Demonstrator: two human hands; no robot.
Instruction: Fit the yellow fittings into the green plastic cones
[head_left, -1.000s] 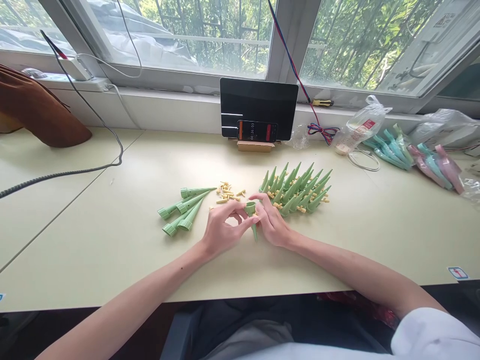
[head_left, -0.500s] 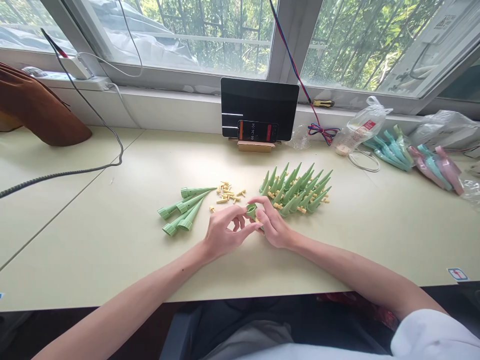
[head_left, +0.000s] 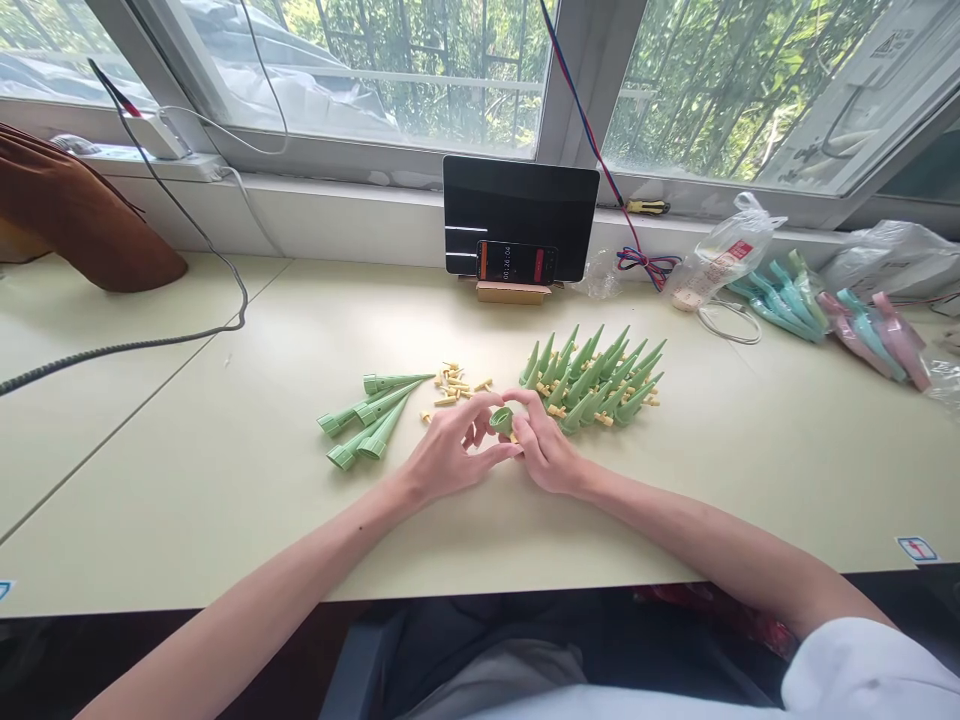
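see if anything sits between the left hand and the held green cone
Nothing visible stands between the left hand and the green cone: the hand curls right beside the cone's open end, though contact is unclear. The right hand holds the cone from the other side, with a yellow piece showing beside it.

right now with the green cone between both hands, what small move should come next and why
Probably hold the green cone steady and press the yellow piece into it: the piece shows at the right hand, beside the cone, and the clustered cones bear similar pieces.
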